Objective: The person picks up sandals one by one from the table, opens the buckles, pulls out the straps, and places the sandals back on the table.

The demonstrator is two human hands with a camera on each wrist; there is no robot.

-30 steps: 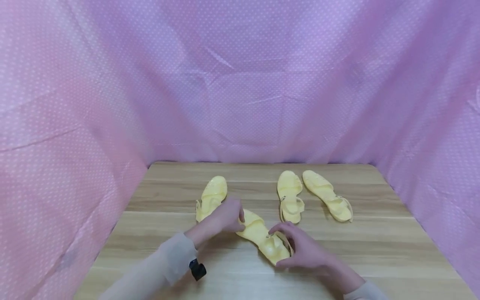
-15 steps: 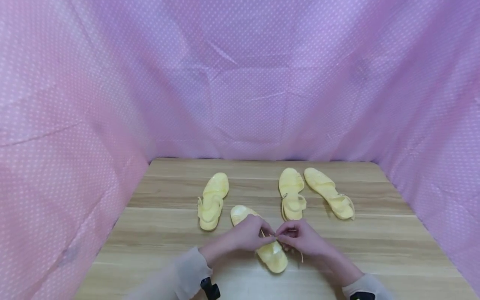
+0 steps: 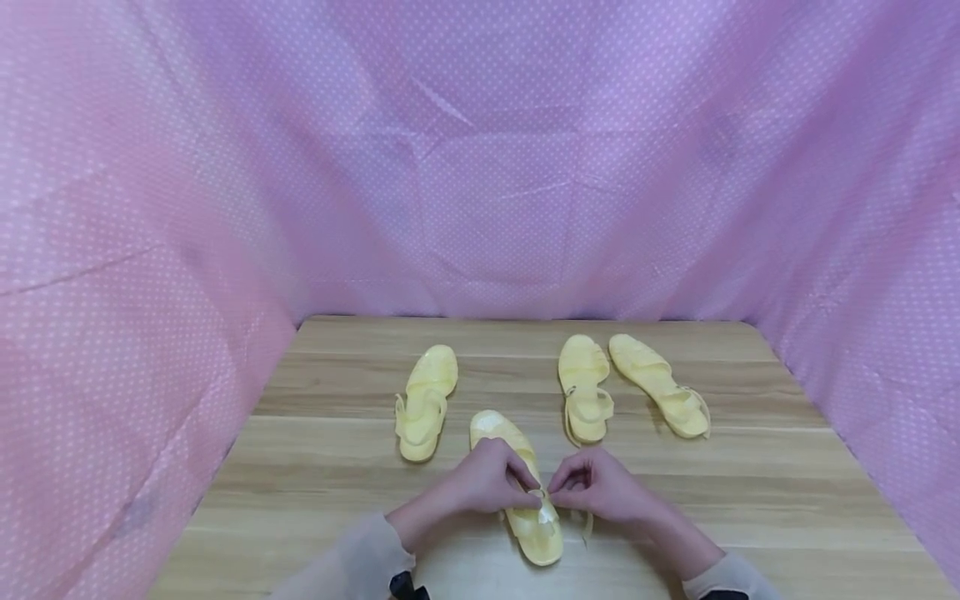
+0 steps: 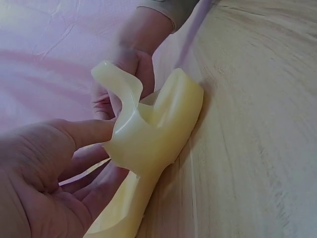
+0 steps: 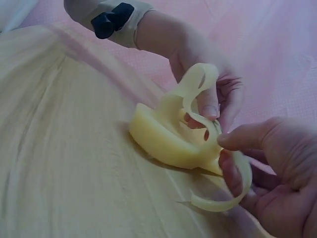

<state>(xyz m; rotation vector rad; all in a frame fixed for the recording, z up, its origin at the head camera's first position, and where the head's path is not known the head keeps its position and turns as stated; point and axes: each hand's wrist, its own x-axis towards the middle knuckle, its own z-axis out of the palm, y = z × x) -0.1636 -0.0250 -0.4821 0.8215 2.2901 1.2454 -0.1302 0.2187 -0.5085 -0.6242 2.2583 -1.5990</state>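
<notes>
With the lone sandal (image 3: 426, 404) on the surface (image 3: 330, 500) as the landmark, the near sandal (image 3: 531, 533) lies to its right and closer to the person, resting on its sole. The near sandal looks light: a glossy, bendy plastic, with a firmer sole and thin parts that should flex easily rather than crack, though the smooth finish may slide under the fingertips. The raised wall of the heel part (image 4: 148, 144) seems the best place to steady it, with the thin strap (image 5: 246, 173) taken close to its slots. Its long axis runs lengthwise from the person, a little askew: the toe points away and slightly toward the lone sandal's side, while the heel faces the person. The left hand (image 3: 491, 479) pinches the raised edge at the heel part, its thumb tip hidden in the left wrist view; the right hand (image 3: 596, 483) pinches the thin strap, which curls loosely past the fingers. Whether the strap is fastened cannot be told. Well apart to the lone sandal's right lie an upright-looking sandal (image 3: 585, 375) and a slanted sandal (image 3: 660, 389), toes likewise away from the person.
</notes>
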